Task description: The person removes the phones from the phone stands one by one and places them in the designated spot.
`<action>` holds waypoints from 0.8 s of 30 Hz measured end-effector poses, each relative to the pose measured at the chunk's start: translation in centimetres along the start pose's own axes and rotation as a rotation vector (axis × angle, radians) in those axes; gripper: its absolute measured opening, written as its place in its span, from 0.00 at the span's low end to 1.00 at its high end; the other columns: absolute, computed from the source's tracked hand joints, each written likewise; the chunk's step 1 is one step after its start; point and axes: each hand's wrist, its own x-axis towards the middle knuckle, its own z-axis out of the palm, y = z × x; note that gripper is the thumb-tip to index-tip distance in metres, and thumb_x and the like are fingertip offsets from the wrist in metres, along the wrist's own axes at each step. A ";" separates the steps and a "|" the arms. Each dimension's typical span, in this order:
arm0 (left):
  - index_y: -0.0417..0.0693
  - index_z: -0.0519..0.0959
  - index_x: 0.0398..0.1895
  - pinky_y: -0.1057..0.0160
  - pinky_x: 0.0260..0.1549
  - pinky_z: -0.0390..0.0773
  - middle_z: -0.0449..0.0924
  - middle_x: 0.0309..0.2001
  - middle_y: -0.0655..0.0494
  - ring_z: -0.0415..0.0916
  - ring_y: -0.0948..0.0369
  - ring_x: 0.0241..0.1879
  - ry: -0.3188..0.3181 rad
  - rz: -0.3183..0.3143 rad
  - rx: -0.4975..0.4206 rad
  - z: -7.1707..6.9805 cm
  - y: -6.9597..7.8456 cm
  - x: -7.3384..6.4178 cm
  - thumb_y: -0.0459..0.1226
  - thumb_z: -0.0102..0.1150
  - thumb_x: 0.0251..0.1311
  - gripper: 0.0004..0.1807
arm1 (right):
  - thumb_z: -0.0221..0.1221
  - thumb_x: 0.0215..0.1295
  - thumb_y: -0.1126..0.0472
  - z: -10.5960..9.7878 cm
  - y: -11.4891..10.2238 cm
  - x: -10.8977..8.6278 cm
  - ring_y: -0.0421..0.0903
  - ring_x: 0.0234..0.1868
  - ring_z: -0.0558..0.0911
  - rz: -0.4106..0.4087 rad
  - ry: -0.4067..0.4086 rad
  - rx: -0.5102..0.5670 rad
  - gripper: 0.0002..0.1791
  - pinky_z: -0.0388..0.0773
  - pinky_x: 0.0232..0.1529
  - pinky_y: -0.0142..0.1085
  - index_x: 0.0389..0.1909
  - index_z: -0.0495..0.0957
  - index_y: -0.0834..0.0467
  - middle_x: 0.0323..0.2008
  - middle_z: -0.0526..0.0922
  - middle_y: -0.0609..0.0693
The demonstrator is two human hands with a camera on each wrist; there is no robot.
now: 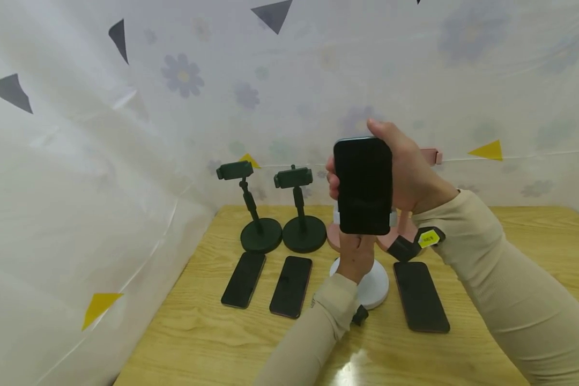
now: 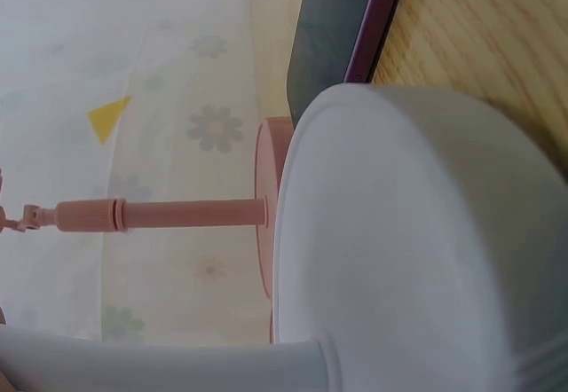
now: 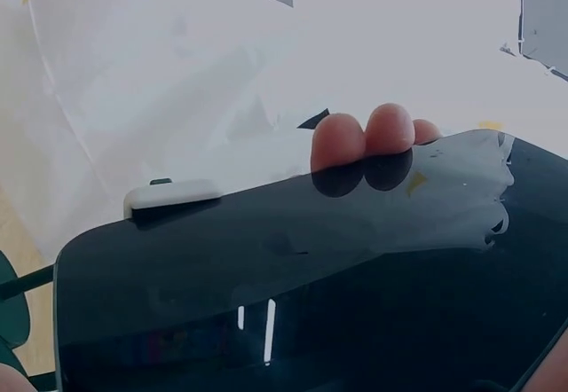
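Observation:
A black-screened phone [image 1: 364, 185] is upright in the white clamp [image 1: 393, 218] of a phone stand, one clamp end showing at each side edge. My right hand [image 1: 405, 166] grips that phone from behind and the right. In the right wrist view, its fingertips [image 3: 339, 142] curl over the phone's edge [image 3: 266, 259], apart from the clamp end [image 3: 173, 197]. Below the phone, my left hand [image 1: 358, 254] holds the white stand's post [image 2: 177, 361]; the phone hides most of its fingers. The round white base [image 1: 375, 287] rests on the table.
Two dark green phone stands [image 1: 260, 235] [image 1: 304, 233] are at the back left. Pink stands [image 2: 191, 215] are partly hidden behind my hands. Phones lie flat on the wooden table [image 1: 207, 343]: two on the left [image 1: 243, 280] [image 1: 291, 287], one on the right [image 1: 421, 296].

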 end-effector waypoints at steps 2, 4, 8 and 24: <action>0.38 0.72 0.35 0.72 0.22 0.61 0.59 0.17 0.44 0.54 0.71 0.17 0.001 0.020 0.003 0.0 0.0 0.0 0.31 0.43 0.73 0.09 | 0.33 0.75 0.34 0.0 0.0 0.0 0.48 0.40 0.81 -0.002 0.006 -0.003 0.36 0.79 0.48 0.39 0.47 0.73 0.62 0.39 0.80 0.52; 0.38 0.72 0.36 0.72 0.22 0.62 0.59 0.17 0.45 0.54 0.71 0.17 0.001 0.044 0.006 0.0 -0.1 0.1 0.31 0.43 0.73 0.08 | 0.32 0.75 0.34 0.1 -0.1 0.0 0.48 0.40 0.81 -0.005 0.018 -0.009 0.36 0.79 0.48 0.39 0.47 0.73 0.62 0.39 0.80 0.53; 0.39 0.73 0.41 0.71 0.22 0.63 0.58 0.17 0.48 0.54 0.70 0.17 -0.002 0.079 0.007 0.1 -0.1 0.1 0.30 0.42 0.72 0.07 | 0.31 0.75 0.34 0.1 -0.2 -0.1 0.48 0.41 0.81 -0.004 0.024 -0.005 0.37 0.79 0.49 0.39 0.47 0.73 0.62 0.39 0.80 0.53; 0.33 0.71 0.30 0.72 0.18 0.61 0.58 0.14 0.41 0.54 0.72 0.15 0.003 0.034 -0.058 0.3 -0.1 1.1 0.26 0.43 0.72 0.11 | 0.39 0.76 0.38 -2.3 1.6 -0.1 0.49 0.55 0.83 -0.152 -0.213 -0.049 0.33 0.77 0.62 0.43 0.63 0.66 0.62 0.52 0.84 0.53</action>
